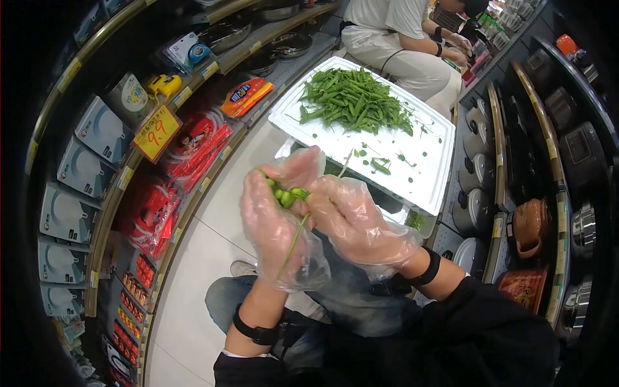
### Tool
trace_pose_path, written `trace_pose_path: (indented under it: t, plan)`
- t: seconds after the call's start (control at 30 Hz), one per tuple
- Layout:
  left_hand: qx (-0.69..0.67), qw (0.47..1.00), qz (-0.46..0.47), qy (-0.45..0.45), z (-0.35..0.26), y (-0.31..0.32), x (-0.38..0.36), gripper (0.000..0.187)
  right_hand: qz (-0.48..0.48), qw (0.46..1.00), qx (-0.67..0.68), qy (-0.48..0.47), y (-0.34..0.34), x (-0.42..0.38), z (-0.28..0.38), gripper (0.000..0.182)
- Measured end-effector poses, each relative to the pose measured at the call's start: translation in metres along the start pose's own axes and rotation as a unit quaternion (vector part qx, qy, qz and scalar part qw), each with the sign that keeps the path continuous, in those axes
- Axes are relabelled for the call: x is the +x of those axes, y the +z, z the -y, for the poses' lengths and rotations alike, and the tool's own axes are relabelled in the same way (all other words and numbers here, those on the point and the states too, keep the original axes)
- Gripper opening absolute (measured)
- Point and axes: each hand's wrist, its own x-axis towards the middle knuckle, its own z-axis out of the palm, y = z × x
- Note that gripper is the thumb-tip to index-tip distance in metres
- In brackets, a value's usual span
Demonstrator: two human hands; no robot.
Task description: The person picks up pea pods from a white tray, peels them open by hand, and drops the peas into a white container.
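Observation:
Both my hands wear clear plastic gloves and meet in front of the tray's near edge. My left hand (274, 209) is cupped, fingers curled around several plump green peas (287, 195) in its palm. My right hand (354, 213) is closed beside them, its fingertips touching the left palm. A thin green stem (295, 244) comes out from the right fingertips and runs down over the left wrist; what else those fingers grip is hidden. Beyond my hands a white foam tray (422, 177) bears a heap of green pea pods (354, 100), with loose pods and scraps at its near side.
Shelves close in on both sides: boxed goods (71, 213), red packages (145, 213) and a yellow price sign (157, 133) at left, lidded pots (476, 171) and a brown clay pot (530, 226) at right. Behind the tray sits another person (412, 51), hands busy at far right.

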Motion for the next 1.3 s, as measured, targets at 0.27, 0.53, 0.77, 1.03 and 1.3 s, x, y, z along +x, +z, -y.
trace_pose_path:
  t: [0.27,0.53,0.77,1.03,1.3]
  plan:
    - [-0.031,0.996,0.001,-0.081,-0.001,-0.005,0.006,0.025,0.036,0.998,0.019,0.047,-0.004,-0.006,-0.001,0.014]
    - [0.045,0.996,0.031,-0.070,0.003,0.002,0.006,0.017,-0.004,0.991,0.090,0.096,-0.005,-0.012,-0.007,0.016]
    - [0.049,0.993,-0.030,-0.101,-0.002,0.003,0.007,0.017,-0.015,0.942,0.253,0.218,-0.008,-0.016,-0.010,0.031]
    - [0.132,0.990,0.042,-0.039,0.021,-0.009,0.006,0.015,0.000,0.940,0.196,0.279,-0.015,-0.004,-0.010,0.035]
    - [0.054,0.994,-0.006,-0.095,0.024,-0.008,0.014,0.028,-0.003,0.935,0.258,0.244,-0.013,0.002,-0.020,0.030]
